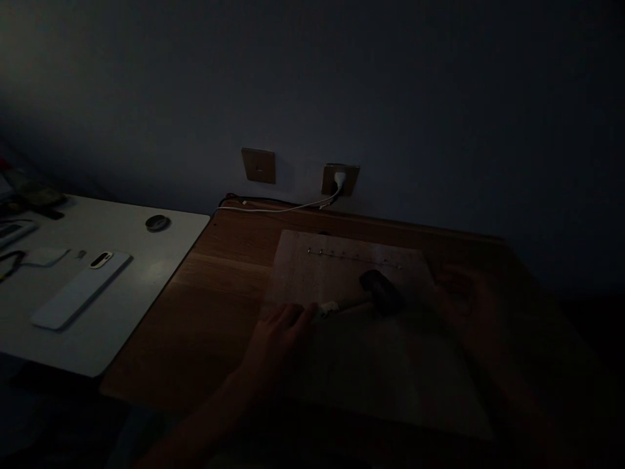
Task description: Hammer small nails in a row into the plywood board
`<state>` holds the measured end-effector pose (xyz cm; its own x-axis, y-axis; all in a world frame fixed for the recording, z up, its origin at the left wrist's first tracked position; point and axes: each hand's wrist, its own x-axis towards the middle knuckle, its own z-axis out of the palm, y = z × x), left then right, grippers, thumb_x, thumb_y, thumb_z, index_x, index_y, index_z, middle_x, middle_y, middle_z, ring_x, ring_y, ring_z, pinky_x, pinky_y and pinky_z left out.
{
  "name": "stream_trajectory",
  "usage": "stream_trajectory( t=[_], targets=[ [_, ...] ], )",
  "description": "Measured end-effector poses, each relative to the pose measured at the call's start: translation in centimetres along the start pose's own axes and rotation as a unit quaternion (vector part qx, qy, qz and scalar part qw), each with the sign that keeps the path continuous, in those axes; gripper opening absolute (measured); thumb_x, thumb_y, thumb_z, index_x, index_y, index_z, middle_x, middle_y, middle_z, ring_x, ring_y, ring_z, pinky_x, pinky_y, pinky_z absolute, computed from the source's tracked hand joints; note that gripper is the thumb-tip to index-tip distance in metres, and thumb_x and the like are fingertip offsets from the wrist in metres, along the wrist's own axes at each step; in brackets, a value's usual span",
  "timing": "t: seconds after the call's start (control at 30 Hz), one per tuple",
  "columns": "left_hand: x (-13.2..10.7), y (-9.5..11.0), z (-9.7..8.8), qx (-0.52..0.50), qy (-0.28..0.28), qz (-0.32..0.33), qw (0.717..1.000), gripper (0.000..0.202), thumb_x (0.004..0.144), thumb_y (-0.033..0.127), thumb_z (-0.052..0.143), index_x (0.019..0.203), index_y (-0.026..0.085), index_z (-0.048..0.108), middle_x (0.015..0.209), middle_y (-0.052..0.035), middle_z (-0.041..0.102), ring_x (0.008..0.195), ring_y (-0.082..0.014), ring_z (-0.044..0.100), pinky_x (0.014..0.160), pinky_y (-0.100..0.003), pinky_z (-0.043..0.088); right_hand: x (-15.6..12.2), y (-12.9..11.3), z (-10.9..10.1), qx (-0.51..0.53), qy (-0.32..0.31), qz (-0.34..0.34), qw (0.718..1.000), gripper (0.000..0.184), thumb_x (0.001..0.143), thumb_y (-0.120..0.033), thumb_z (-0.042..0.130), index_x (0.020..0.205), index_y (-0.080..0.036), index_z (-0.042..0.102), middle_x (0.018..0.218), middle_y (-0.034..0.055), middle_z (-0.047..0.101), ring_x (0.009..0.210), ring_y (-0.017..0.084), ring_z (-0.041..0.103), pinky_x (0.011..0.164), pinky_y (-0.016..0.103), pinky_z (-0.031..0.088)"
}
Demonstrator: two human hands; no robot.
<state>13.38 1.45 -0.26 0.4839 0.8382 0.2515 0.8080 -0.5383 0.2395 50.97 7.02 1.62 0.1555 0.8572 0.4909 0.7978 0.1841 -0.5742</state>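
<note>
The left hand (280, 329) closes on the hammer (361, 298) handle's end, on a board (312, 273) (very dim); the right hand (463, 296) rests beside it, grip unclear.

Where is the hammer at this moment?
In the head view the hammer lies on the wooden board, right of centre: its dark head below the row of nails, its handle end by the left hand.

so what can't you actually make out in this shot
Head view, all from darkness:
1. right hand: lost in shadow; holding anything or not, unclear.
2. left hand at the mallet handle: gripping or just touching, unclear.
3. small studs along the board: too tiny to identify.
</note>
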Motion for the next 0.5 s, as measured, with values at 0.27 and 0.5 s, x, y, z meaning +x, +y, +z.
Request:
stream_trajectory(
  t=[0.27,0.5],
  targets=[
    [-1.1,0.9,0.5,0.035,0.05,-0.011,0.998,0.039,0.098,0.016,0.064,0.136,0.021,0.068,0.11,-0.0118,0.077,0.101,-0.0277,0.071,0.078,-0.038,0.062,-4.5,0.7,1.2,-0.032,-0.058,0.001,0.998,0.037,0.098,-0.056,0.062,0.118,-0.027,0.069,0.12,0.0131,0.073,0.114,0.037,0.071,0.097,0.06,0.059],
    [-3.1,-0.9,-1.1,-0.179,0.098,-0.138,0.969,0.033,0.104,0.036,0.059,0.135,0.027,0.07,0.149,-0.0133,0.062,0.131,-0.0294,0.066,0.104,-0.044,0.062,-8.0,0.3,-0.2,-0.136,-0.108,-0.012,0.985,0.047,0.103,-0.059,0.049,0.129,-0.026,0.07,0.133,0.0141,0.075,0.13,0.04,0.066,0.106,0.064,0.054]
  ],
)
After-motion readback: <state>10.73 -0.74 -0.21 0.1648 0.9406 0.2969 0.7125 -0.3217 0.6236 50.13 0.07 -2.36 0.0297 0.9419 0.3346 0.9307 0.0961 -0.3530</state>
